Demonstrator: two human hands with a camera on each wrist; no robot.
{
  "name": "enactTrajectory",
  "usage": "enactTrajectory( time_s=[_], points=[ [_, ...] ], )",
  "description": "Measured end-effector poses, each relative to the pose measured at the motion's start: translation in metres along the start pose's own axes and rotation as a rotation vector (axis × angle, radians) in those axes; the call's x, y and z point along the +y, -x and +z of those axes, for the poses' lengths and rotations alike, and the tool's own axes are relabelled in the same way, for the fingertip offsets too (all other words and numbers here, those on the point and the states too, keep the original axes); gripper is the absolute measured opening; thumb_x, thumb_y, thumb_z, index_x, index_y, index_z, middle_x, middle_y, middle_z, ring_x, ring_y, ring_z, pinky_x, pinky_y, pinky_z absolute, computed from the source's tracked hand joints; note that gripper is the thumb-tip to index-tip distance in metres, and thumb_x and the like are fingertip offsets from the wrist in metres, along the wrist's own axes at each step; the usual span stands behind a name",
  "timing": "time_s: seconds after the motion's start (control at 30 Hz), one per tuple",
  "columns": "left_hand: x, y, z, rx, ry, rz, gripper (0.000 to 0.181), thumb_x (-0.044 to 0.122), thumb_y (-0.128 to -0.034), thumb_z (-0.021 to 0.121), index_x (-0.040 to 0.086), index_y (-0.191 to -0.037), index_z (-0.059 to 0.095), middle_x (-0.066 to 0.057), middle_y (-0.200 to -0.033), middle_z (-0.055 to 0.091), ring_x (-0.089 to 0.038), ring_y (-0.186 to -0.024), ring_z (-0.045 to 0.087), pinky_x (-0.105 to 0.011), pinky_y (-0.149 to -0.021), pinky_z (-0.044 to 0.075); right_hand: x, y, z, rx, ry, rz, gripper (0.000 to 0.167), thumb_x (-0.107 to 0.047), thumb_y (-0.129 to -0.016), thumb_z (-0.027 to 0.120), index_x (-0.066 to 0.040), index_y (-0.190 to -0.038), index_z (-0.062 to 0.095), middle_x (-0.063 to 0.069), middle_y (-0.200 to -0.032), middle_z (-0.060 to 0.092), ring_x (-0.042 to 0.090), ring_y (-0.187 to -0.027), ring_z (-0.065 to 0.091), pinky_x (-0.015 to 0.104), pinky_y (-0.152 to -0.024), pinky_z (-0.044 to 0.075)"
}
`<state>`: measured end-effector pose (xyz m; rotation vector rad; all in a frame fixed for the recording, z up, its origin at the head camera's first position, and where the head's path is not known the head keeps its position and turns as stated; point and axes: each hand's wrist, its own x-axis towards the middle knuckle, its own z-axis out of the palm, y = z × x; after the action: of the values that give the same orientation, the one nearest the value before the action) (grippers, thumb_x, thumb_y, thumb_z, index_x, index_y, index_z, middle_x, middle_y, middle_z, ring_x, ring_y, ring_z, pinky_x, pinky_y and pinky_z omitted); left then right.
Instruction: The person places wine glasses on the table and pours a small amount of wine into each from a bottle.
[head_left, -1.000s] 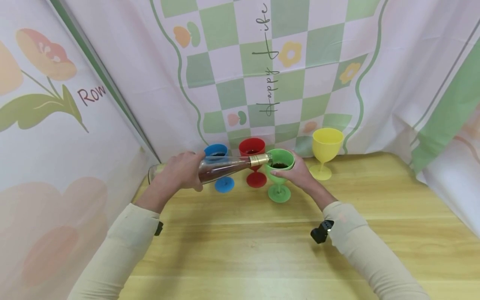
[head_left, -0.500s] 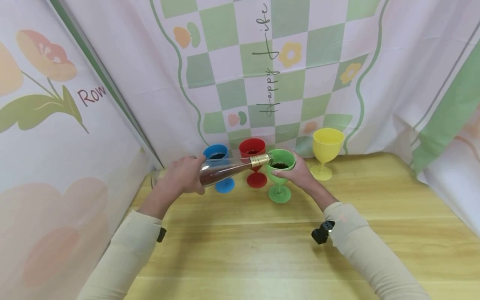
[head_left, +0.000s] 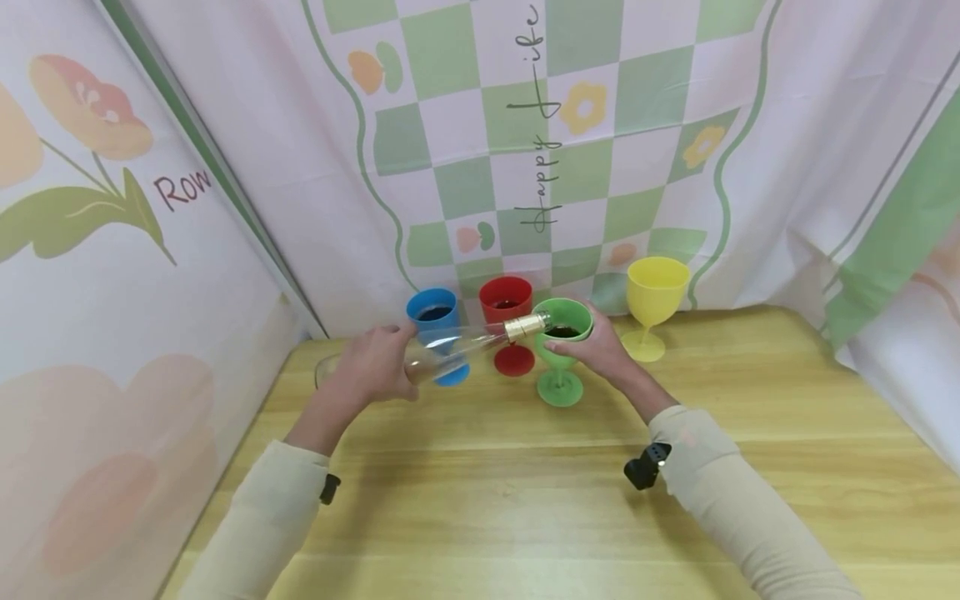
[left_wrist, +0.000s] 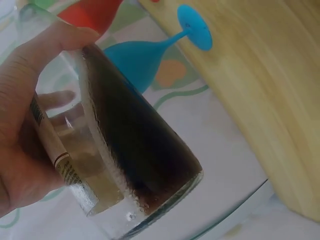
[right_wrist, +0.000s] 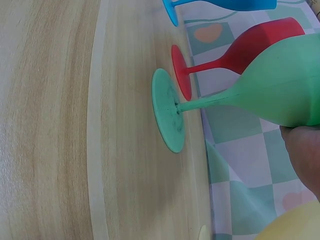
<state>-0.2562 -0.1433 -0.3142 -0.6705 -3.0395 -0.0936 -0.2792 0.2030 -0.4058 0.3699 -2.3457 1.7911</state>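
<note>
My left hand point(head_left: 375, 367) grips a clear glass bottle point(head_left: 468, 343) round its body. The bottle lies nearly level, its gold-wrapped neck pointing right and its mouth at the rim of a green goblet point(head_left: 555, 360). Dark liquid shows in the bottle's base end point(left_wrist: 135, 135) in the left wrist view. My right hand point(head_left: 602, 343) holds the green goblet by its bowl, thumb across the front; dark liquid sits inside. In the right wrist view the goblet's foot point(right_wrist: 168, 111) stands on the table. Whether liquid is flowing from the mouth cannot be told.
Behind the bottle stand a blue goblet point(head_left: 448, 318) and a red goblet point(head_left: 495, 293), both with dark liquid. A yellow goblet point(head_left: 651, 296) stands to the right. Patterned curtains point(head_left: 285, 150) hang behind and beside the wooden table point(head_left: 510, 492).
My left hand and the bottle have shifted slightly right and down, and the bottle is closer to level. Dark liquid has left its neck and shoulder. The right hand and green goblet stay almost still.
</note>
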Motion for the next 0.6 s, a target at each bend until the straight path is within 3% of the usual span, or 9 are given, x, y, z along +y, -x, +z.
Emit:
enactTrajectory(
  time_s=[0.23, 0.4, 0.6],
  points=[
    [-0.001, 0.001, 0.012, 0.014, 0.1, 0.0, 0.068, 0.027, -0.0666, 0.086, 0.016, -0.126, 0.055, -0.004, -0.101, 0.065, -0.022, -0.085, 0.059, -0.037, -0.075, 0.052, 0.002, 0.0, 0.001, 0.001, -0.002, -0.009, 0.069, -0.005, -0.083, 0.078, 0.0, -0.145, 0.047, 0.023, -0.136, 0.057, 0.006, -0.112, 0.056, 0.019, -0.097, 0.049],
    [-0.004, 0.001, 0.018, 0.044, 0.22, -0.008, 0.071, 0.03, -0.0673, 0.087, 0.016, -0.128, 0.053, -0.006, -0.108, 0.067, -0.023, -0.092, 0.064, -0.041, -0.08, 0.055, 0.004, -0.001, 0.0, 0.023, -0.009, -0.017, 0.07, -0.003, -0.082, 0.078, 0.001, -0.144, 0.047, 0.025, -0.135, 0.058, 0.012, -0.113, 0.056, 0.022, -0.098, 0.05],
    [-0.005, 0.002, 0.026, 0.067, 0.399, -0.049, 0.09, 0.031, -0.0672, 0.087, 0.014, -0.146, 0.047, -0.012, -0.129, 0.066, -0.029, -0.109, 0.066, -0.049, -0.093, 0.056, 0.005, -0.002, 0.001, 0.038, -0.004, -0.006, 0.071, -0.003, -0.08, 0.079, 0.003, -0.143, 0.047, 0.027, -0.134, 0.058, 0.025, -0.117, 0.055, 0.029, -0.101, 0.048]
  ],
)
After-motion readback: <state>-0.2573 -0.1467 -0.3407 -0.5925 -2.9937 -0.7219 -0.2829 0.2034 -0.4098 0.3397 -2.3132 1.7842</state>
